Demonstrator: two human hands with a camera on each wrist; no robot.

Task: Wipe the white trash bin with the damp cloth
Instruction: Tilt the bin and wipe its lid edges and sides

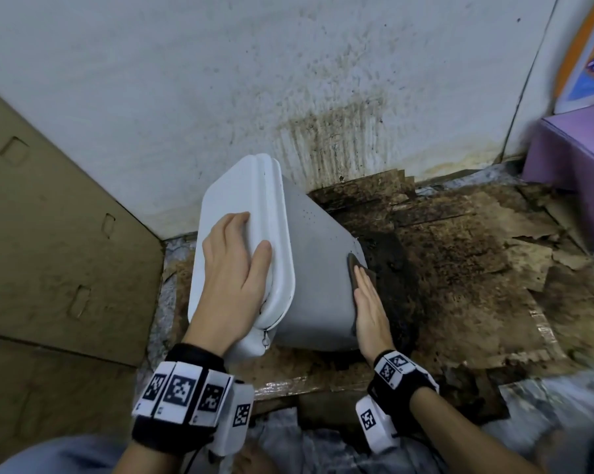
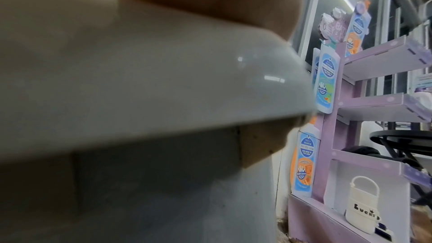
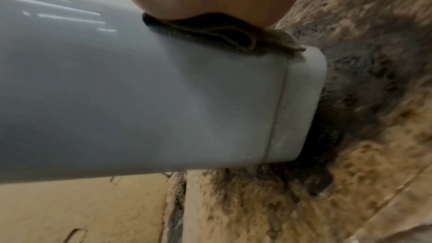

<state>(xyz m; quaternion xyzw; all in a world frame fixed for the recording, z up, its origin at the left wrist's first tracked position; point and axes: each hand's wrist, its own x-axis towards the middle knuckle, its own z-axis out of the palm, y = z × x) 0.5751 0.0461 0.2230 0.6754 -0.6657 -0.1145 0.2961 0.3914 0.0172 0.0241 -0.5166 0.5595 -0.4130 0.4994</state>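
Note:
The white trash bin (image 1: 312,268) is tipped over with its lid (image 1: 240,189) towards me and its base on the floor near the wall. My left hand (image 1: 234,265) rests flat on the lid, fingers straight, thumb along the lid's edge. My right hand (image 1: 364,292) presses a dark damp cloth (image 1: 355,268) with straight fingers against the bin's right side, close to the base. In the right wrist view the folded cloth (image 3: 210,36) lies under my palm on the bin wall (image 3: 163,99). The left wrist view is filled by the blurred lid (image 2: 117,80).
A brown cardboard box (image 1: 66,251) stands close on the left. The wall (image 1: 322,97) behind the bin is stained. Soggy, dirty cardboard (image 1: 459,251) covers the floor to the right. A purple display stand (image 1: 569,165) (image 2: 350,136) is at the far right.

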